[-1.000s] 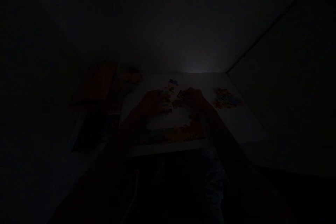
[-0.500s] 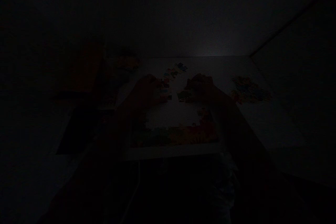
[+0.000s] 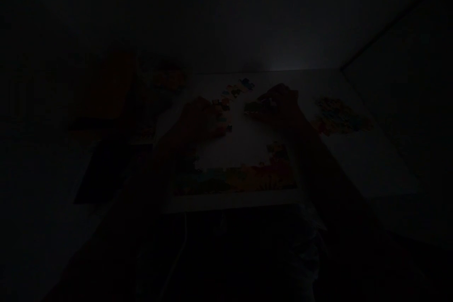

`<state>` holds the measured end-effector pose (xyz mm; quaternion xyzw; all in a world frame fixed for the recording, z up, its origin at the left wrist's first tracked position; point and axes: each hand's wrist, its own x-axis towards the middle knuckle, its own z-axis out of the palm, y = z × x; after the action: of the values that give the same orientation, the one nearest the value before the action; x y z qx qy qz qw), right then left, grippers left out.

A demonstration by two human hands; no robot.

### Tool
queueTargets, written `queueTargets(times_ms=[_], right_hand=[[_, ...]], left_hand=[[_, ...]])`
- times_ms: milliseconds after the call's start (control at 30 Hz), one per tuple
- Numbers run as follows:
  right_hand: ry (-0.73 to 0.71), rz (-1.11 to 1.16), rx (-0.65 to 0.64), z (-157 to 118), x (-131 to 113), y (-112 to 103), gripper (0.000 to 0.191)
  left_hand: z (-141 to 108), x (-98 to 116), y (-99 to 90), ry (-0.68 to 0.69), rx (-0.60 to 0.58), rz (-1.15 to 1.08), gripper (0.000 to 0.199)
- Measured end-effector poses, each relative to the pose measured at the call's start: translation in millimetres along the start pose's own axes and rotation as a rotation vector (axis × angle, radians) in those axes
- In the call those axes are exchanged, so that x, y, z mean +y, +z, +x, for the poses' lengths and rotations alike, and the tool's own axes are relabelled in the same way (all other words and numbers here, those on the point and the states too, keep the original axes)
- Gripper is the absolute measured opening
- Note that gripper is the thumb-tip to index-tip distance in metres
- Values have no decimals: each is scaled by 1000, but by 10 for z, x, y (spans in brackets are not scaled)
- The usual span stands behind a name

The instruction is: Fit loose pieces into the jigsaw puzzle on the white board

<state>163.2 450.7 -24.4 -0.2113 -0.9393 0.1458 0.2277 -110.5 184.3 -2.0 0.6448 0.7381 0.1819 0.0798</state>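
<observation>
- very dark; fine detail is lost.
- near side: a joined strip of puzzle pieces (image 3: 244,179) runs left to right on the white surface (image 3: 233,151), with a joined stack (image 3: 279,148) going far at its right end; this part looks done.
- the middle, beyond the strip, is bare; i judge the larger part is left.
- left hand (image 3: 198,115): spread at a left cluster (image 3: 222,107), fingers touching it; i cannot tell whether it grips.
- right hand (image 3: 281,104): fingers curled about a right cluster (image 3: 253,107), apart from the left one; pinched or merely touched, i cannot tell.
- far side, between the hands: a few more pieces (image 3: 235,90), seemingly joined.
- far right: a loose heap (image 3: 339,115), apparently unplaced.
</observation>
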Motion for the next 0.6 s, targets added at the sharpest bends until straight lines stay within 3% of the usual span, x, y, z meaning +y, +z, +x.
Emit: queueTargets(times_ms=[167, 333, 500, 600], right_hand=[[-32, 43, -3, 16, -119, -83, 73], [-52, 87, 62, 24, -173, -118, 69], [-64, 91, 96, 27, -182, -108, 73], [-58, 84, 115, 16, -187, -153, 72]], left_hand=[[14, 43, 5, -69, -38, -21, 66], [12, 143, -47, -166, -11, -219, 66], [38, 159, -128, -190, 165, -351, 33], [51, 97, -179, -244, 354, -478, 28]])
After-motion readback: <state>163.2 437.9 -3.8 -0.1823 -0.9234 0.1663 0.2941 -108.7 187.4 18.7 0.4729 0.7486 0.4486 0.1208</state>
